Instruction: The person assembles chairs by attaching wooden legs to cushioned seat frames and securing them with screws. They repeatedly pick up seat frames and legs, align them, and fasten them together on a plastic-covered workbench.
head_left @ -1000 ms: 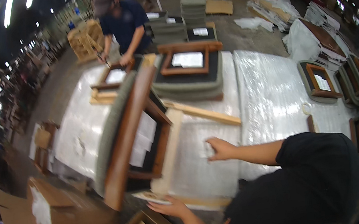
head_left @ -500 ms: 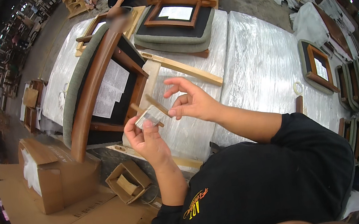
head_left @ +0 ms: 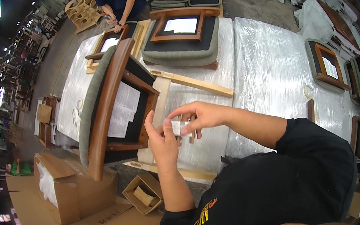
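Note:
Held in front of my chest is a small pale bundle [head_left: 177, 129] with thin brown strips; its exact kind is hard to make out. My left hand [head_left: 164, 146] grips it with thumb and fingers, index finger raised. From the right, my right hand [head_left: 203, 116] closes thumb and fingertips on the same piece, and a brown strip [head_left: 192, 137] sticks out below those fingers. Just left of my hands, a chair part with a brown wooden frame [head_left: 106, 103], grey-green upholstery and a dark underside leans at a slant, a white paper label [head_left: 124, 106] on it.
Pale wooden bars [head_left: 192, 82] lie on the plastic-wrapped table [head_left: 261, 75]. Upholstered seats [head_left: 179, 52] are stacked behind. Cardboard boxes [head_left: 83, 187] stand at lower left, including a small open carton [head_left: 142, 193]. Another person [head_left: 119, 3] works at the far end.
My right hand has come in against the bundle, its fingers now overlapping it. The bundle is more covered than before. The whole view has shifted slightly, and the far person shows more fully.

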{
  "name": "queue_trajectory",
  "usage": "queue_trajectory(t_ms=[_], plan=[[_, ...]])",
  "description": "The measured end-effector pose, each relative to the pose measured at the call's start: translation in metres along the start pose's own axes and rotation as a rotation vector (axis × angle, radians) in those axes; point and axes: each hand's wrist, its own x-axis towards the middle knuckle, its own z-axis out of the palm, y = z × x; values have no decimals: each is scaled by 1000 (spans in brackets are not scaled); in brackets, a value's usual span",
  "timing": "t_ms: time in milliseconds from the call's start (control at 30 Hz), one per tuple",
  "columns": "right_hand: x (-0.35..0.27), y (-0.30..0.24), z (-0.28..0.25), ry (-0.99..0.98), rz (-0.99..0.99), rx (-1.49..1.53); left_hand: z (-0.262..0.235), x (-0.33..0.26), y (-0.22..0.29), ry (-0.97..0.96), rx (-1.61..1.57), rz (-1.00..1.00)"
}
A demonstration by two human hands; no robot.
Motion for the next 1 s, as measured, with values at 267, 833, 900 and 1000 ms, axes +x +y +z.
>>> queue_trajectory(t_ms=[267,833,900,1000], plan=[[177,-93,-142,691,-297,53,-56,142,56,266,882,827],[296,-93,-213,250,-277,-195,-40,192,36,152,1179,636],[294,-89,-212,232,-295,-174,-39,191,36,150,1181,624],[290,-86,-210,253,-283,-153,-41,187,36,149,1188,610]])
